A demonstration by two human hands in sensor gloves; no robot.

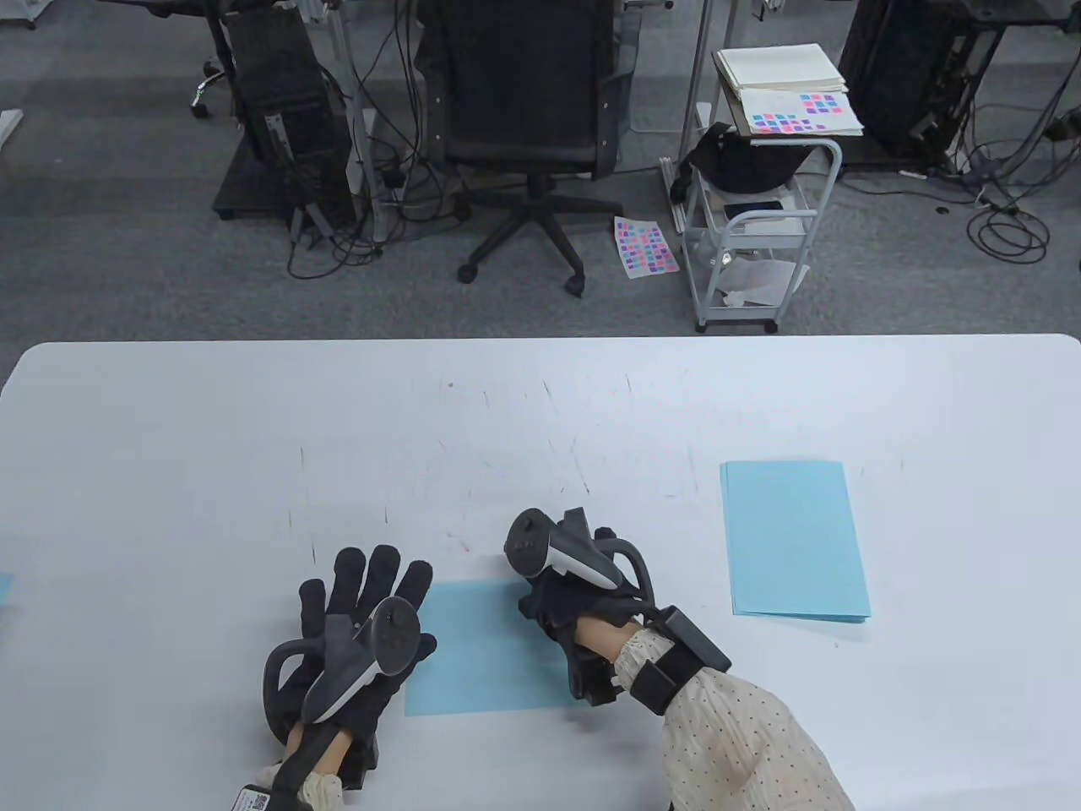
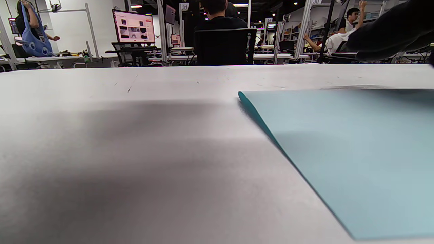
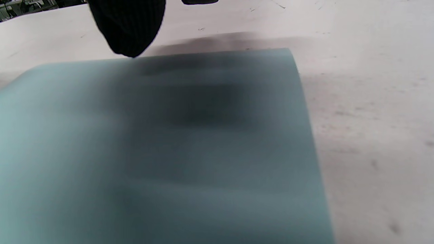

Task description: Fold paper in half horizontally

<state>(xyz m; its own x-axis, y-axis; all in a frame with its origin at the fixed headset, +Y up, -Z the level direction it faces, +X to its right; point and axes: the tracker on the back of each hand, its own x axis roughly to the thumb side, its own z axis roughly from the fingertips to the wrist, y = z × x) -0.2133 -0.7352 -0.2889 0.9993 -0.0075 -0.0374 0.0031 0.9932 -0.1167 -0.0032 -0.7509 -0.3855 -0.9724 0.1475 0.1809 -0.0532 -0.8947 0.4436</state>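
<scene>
A light blue paper (image 1: 481, 650) lies flat on the white table (image 1: 540, 405) near the front edge, between my hands. In the left wrist view the paper (image 2: 339, 152) shows a darker lower layer along its left edge. My left hand (image 1: 363, 591) rests flat on the table just left of the paper, fingers straight and spread. My right hand (image 1: 557, 583) is over the paper's right part, its fingers hidden under the tracker. In the right wrist view one gloved fingertip (image 3: 127, 30) touches the far edge of the paper (image 3: 203, 135).
A stack of light blue sheets (image 1: 794, 541) lies on the table to the right. A blue scrap (image 1: 4, 587) shows at the table's left edge. Beyond the table stand an office chair (image 1: 528, 110) and a white cart (image 1: 752, 228).
</scene>
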